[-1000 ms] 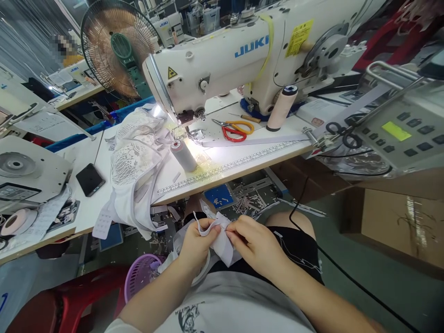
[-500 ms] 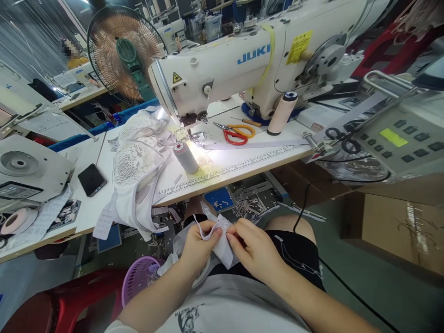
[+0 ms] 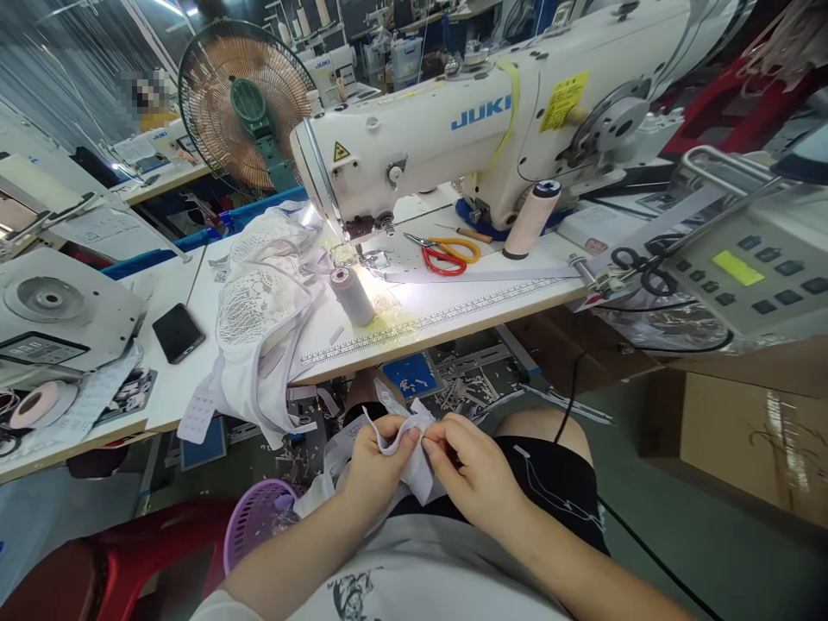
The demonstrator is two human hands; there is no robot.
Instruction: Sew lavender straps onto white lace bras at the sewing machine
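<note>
Above my lap, my left hand (image 3: 381, 457) pinches a piece of white fabric (image 3: 419, 470) between thumb and fingers. My right hand (image 3: 469, 461) grips the same fabric from the other side, its thumb and fingertips close to the left thumb. A narrow edge of the cloth curls up over the left fingers, and more white material hangs below the left wrist. What lies exactly between the right fingertips is hidden. On the table ahead, white lace bras (image 3: 259, 302) lie heaped to the left of a grey thread cone (image 3: 351, 296).
A JUKI sewing machine (image 3: 414, 138) stands on the table, with red and orange-handled scissors (image 3: 446, 254) and a pale pink thread cone (image 3: 531, 220) beside it. A phone (image 3: 178, 333) lies left. A purple basket (image 3: 249, 522) and red stool (image 3: 135, 552) are low left; a control box (image 3: 756, 267) is right.
The view has shifted slightly, so the table and machine appear a little further right. Both hands keep their hold on the white fabric, with only small finger movement.
</note>
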